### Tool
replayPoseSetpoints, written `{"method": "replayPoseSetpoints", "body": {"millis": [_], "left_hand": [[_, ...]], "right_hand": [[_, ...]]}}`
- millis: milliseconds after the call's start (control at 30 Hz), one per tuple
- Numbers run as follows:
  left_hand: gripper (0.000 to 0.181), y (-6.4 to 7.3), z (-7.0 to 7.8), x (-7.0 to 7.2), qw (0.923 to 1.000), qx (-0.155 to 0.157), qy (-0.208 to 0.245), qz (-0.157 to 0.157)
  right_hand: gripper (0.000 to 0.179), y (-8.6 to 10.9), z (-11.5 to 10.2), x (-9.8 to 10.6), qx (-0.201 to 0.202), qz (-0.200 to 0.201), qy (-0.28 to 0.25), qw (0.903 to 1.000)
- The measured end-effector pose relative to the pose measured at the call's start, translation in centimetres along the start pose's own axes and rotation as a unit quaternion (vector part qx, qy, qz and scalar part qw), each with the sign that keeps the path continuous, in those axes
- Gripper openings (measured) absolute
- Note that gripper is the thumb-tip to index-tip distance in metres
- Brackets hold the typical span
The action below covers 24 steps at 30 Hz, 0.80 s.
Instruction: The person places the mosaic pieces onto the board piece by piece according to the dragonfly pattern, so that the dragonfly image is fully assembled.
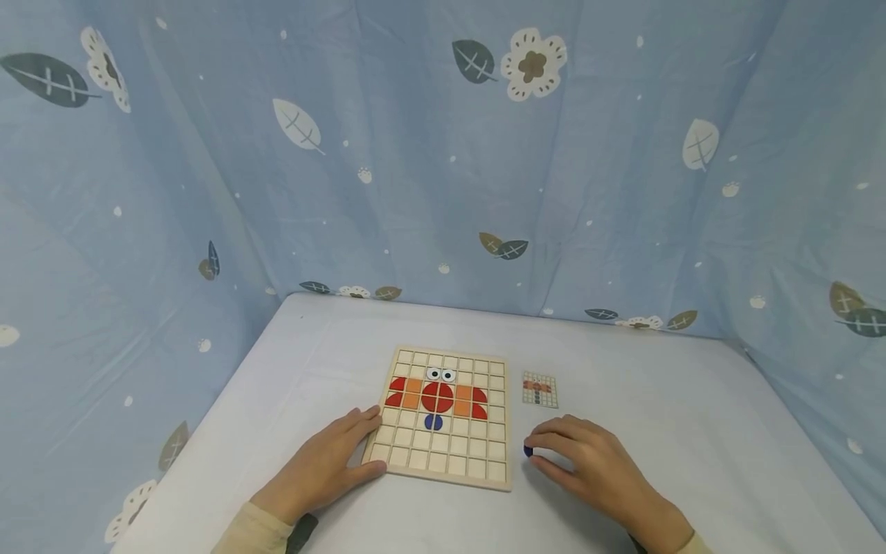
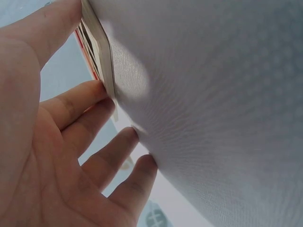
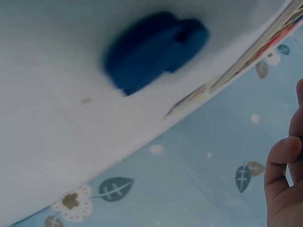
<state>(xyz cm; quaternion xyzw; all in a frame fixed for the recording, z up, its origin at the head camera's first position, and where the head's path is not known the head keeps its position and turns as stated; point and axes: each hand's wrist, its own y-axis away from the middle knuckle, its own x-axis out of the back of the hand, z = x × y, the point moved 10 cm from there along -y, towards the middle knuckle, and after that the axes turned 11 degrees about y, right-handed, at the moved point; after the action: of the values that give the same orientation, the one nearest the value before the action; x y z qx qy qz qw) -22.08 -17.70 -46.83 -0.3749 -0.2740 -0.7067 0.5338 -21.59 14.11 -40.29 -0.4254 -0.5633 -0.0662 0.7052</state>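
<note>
A wooden grid board (image 1: 465,482) lies on the white-covered table with red, orange, blue and eye-printed tiles in its squares. My left hand (image 1: 334,462) rests at its lower left corner, thumb and fingertips touching the frame; the left wrist view shows the board's edge (image 2: 105,56) against them. Right of the board, my right hand (image 1: 588,465) pinches a small dark blue piece (image 1: 529,451) between thumb and fingers. Large, blurred blue pieces (image 3: 151,54) appear over white cloth in the right wrist view, where few fingers (image 3: 279,175) show. A two-part blue disc (image 1: 433,422) sits below the red disc (image 1: 438,398).
A small pattern card (image 1: 540,390) lies right of the board, printed with a grid and a similar coloured figure. White cloth (image 1: 644,408) covers the table. Blue curtains (image 1: 415,177) with leaves and flowers hang behind and at both sides.
</note>
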Motion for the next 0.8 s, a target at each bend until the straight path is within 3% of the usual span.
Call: {"method": "replayPoseSetpoints", "body": {"millis": [533,800], "left_hand": [[0.073,0.1,-0.1,0.0,1.0000,0.002,0.004,-0.004],[0.073,0.1,0.1,0.1,1.0000,-0.001,0.007,-0.001]], "right_hand": [[0.022,-4.1,-4.5,-0.5,0.046,0.038,-0.025,0.9979],[0.020,-6.1,-7.1,0.4,0.073,0.086,-0.037,0.9929]]}}
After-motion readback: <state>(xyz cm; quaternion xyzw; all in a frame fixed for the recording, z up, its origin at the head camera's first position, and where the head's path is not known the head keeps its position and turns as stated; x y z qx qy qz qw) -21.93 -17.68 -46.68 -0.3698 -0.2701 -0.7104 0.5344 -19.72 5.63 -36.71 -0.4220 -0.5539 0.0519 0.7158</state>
